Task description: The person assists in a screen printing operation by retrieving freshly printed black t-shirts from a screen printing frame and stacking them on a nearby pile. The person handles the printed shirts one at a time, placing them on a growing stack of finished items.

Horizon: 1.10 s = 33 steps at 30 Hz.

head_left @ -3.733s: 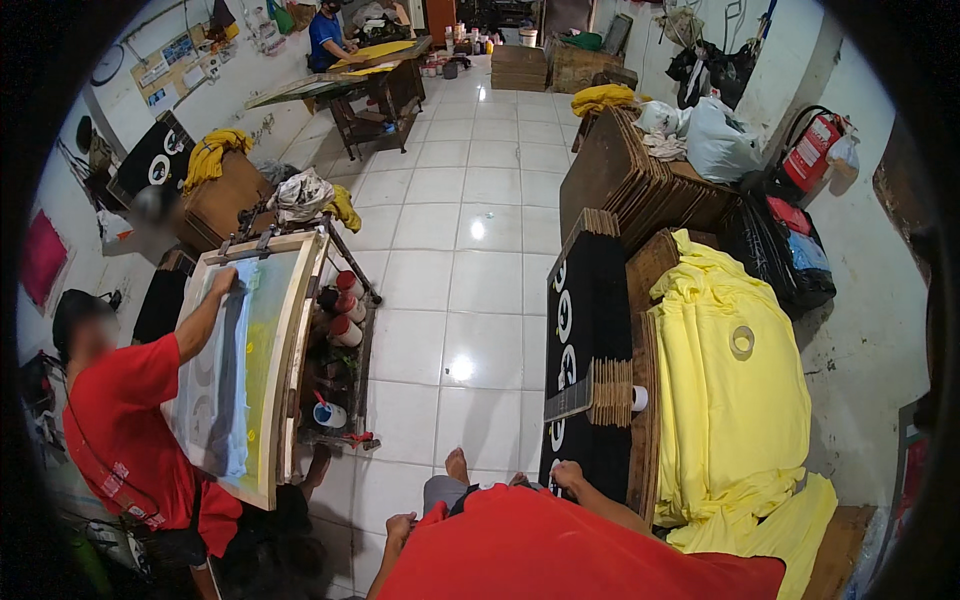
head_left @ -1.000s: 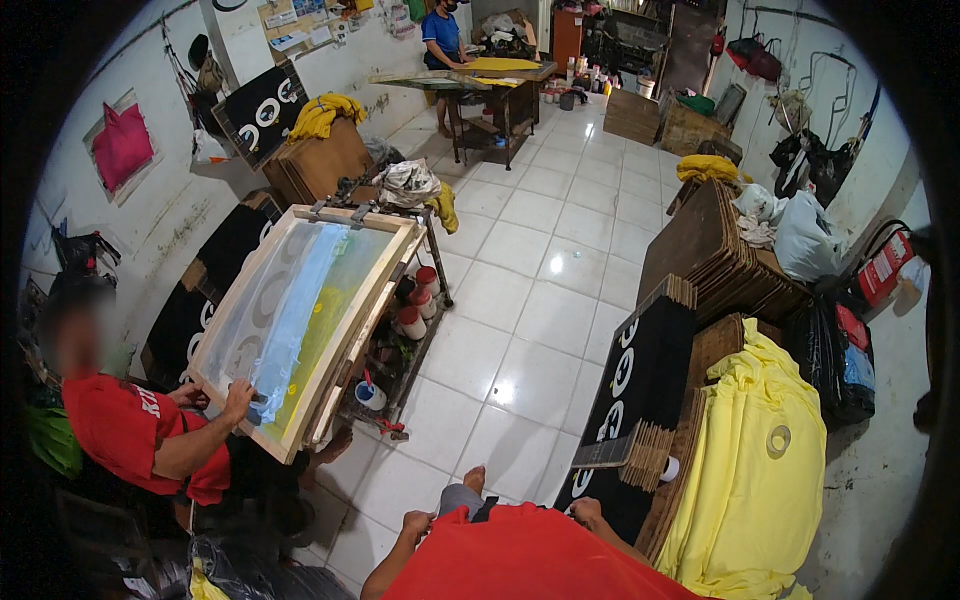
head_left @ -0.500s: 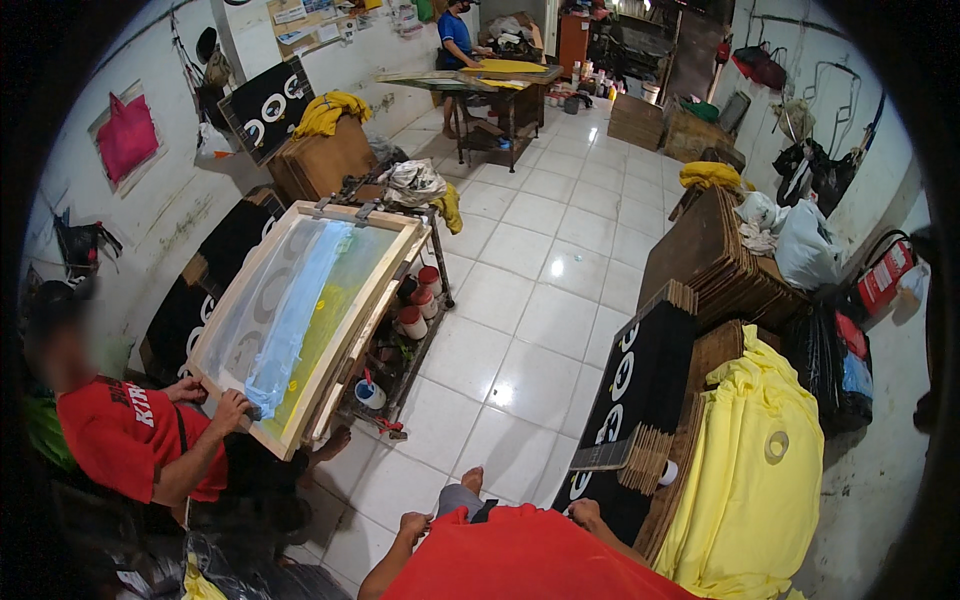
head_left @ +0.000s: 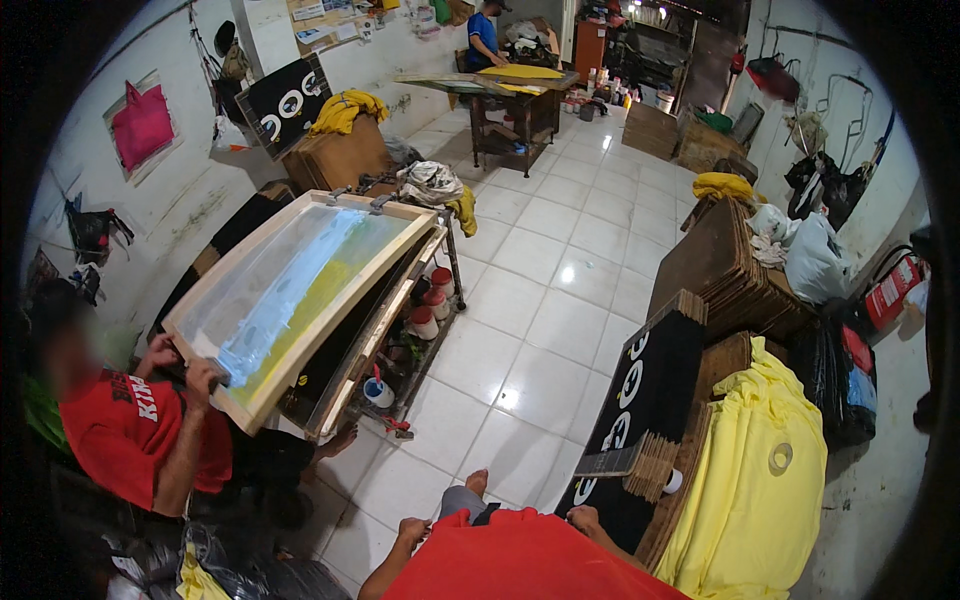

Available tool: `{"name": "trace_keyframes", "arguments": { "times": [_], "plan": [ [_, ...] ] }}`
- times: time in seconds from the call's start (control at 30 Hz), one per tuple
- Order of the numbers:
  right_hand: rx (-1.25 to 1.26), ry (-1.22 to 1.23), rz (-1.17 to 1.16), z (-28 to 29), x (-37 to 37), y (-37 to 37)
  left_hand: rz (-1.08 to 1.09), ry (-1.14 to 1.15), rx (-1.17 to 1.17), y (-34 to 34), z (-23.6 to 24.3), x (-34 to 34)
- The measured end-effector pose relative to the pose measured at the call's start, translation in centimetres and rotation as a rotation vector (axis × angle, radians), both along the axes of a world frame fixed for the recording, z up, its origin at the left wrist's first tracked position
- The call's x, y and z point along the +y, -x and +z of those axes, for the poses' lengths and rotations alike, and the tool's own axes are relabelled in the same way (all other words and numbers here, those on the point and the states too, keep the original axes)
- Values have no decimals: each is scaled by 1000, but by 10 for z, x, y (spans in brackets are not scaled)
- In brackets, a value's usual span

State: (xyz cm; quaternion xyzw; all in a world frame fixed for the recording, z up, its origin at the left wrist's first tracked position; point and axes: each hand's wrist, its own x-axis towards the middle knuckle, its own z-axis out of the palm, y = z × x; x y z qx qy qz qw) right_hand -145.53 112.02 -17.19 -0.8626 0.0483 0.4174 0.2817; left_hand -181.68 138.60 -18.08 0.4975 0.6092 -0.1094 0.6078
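Note:
A red shirt [head_left: 520, 560] spreads across the bottom of the view, over my body. My left hand [head_left: 413, 530] is closed at the left corner of its hem, fingers curled on the cloth. At the opposite corner, my right hand [head_left: 583, 518] is closed on the hem too, its fingertips partly hidden. Grey shorts [head_left: 460, 502] and one bare foot [head_left: 478, 480] show beyond the cloth. Right of my right hand lies a stack of boards with black printed cloth [head_left: 622, 400], beside a heap of yellow fabric [head_left: 745, 470].
On the left, a person in red [head_left: 150, 440] holds a wooden-framed printing screen [head_left: 290, 290], tilted up over a rack with paint pots [head_left: 423, 322]. Another person [head_left: 483, 40] stands at a far table [head_left: 515, 90]. Stacked brown boards [head_left: 715, 260] and bags [head_left: 820, 255] line the right wall. White tiled floor [head_left: 520, 350] runs between.
The person on the left has raised the near end of the printing screen, baring dark cloth beneath. My view has shifted slightly; my hands keep their place at the shirt hem.

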Motion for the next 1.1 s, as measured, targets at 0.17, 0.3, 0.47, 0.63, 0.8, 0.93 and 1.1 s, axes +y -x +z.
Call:
{"name": "trace_keyframes", "arguments": {
  "times": [0.17,0.3,0.47,0.63,0.8,0.93,1.1],
  "plan": [
    [49,16,0,5,13,0,95,10,52,0,19,2],
    [104,-164,-116,13,35,5,170,32,13,10,12,6],
    [115,-196,-131,7,79,2,601,206,-91,41,-38,43],
    [166,-264,-172,2,145,-1,1039,-400,-244,112,-60,200],
    [121,-205,47,-8,236,5,1250,-289,-84,140,-34,361],
    [44,-311,356,-10,356,37,1441,-153,-329,127,-15,409],
    [121,-532,500,25,568,109,1499,-177,-505,121,44,398]
  ]
}}
